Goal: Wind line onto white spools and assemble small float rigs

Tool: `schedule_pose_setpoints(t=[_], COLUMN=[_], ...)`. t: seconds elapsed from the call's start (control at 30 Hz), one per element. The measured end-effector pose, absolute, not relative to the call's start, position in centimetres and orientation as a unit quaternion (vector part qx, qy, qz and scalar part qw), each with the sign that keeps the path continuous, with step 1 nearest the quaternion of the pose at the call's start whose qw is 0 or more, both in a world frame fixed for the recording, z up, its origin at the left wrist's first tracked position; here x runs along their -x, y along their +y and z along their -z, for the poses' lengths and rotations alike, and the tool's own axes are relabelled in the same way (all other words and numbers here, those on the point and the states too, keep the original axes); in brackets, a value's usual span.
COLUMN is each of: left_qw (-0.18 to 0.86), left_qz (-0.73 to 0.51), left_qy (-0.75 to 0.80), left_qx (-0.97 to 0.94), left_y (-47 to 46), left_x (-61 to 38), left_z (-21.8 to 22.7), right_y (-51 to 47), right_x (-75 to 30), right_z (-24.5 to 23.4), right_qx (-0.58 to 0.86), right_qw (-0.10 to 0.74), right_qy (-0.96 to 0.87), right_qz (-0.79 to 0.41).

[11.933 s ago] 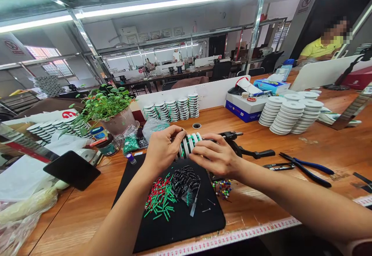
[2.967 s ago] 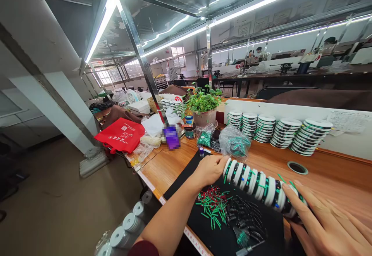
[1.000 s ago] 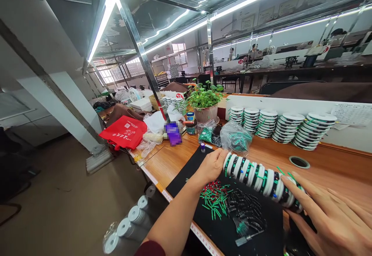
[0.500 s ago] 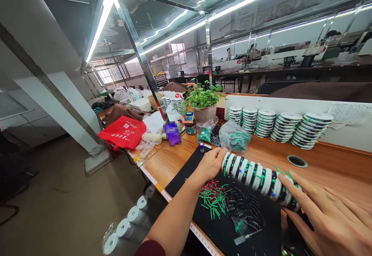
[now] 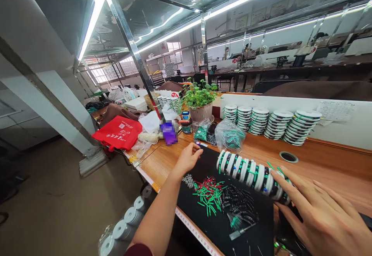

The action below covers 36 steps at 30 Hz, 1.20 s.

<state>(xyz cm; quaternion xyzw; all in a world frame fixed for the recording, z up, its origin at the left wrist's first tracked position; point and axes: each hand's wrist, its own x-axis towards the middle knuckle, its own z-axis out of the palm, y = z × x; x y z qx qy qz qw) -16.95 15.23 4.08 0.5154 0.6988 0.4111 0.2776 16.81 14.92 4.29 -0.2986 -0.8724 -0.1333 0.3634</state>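
A long row of white spools (image 5: 243, 168) wound with black and green lies on its side over the black mat (image 5: 200, 217). My right hand (image 5: 325, 213) grips the row's near right end, thumb below and fingers above. Off the row's far end, my left hand (image 5: 188, 160) hovers over the mat with loosely bent fingers and nothing visible in them. Just beyond its fingertips is a small purple cap (image 5: 198, 143). On the mat lie green and red short sticks (image 5: 208, 194), black pieces (image 5: 236, 201), small silvery bits (image 5: 188, 181) and a grey-handled tool (image 5: 236, 234).
Several spool stacks (image 5: 279, 126) stand along the white partition. Plastic bags of green pieces (image 5: 231, 135), a potted plant (image 5: 200, 101) and a red bag (image 5: 119, 132) are at the back and left. A measuring tape (image 5: 194, 230) runs along the table edge.
My left hand has let go of the far end of the spool row and moved left, toward the purple cap. My right hand still holds the row; the view has shifted slightly.
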Motion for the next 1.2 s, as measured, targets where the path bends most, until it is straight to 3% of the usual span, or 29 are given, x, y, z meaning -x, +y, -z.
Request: schedule_pose_setpoints(t=[0.13, 0.3, 0.47, 0.6, 0.73, 0.93, 1.2], left_qw=[0.206, 0.194, 0.247, 0.407, 0.523, 0.494, 0.462], left_qz=[-0.325, -0.293, -0.357, -0.397, -0.494, -0.647, -0.664], left_qy=[0.759, 0.762, 0.673, 0.518, 0.465, 0.453, 0.455], left_qx=[-0.525, -0.543, -0.599, -0.638, -0.516, -0.363, -0.373], left_y=[15.2, 15.7, 15.5, 15.1, 15.0, 15.0, 13.4], left_x=[19.1, 19.0, 16.3, 14.0, 14.1, 14.3, 9.2], left_z=[-2.7, -2.5, -5.3, -7.3, -8.1, -7.3, -5.0], right_y=[14.7, 14.7, 14.8, 14.7, 14.8, 14.9, 15.1], right_x=[-16.5, -16.1, -15.8, -15.8, -15.8, -16.0, -17.0], right_z=[-5.2, -5.5, -5.5, -5.5, -5.4, -5.5, -6.4], right_qx=[0.297, 0.316, 0.321, 0.329, 0.334, 0.327, 0.342], right_qw=[0.323, 0.328, 0.328, 0.323, 0.324, 0.322, 0.351], right_qy=[-0.874, -0.864, -0.862, -0.862, -0.864, -0.871, -0.861], right_qz=[0.208, 0.217, 0.215, 0.211, 0.192, 0.175, 0.133])
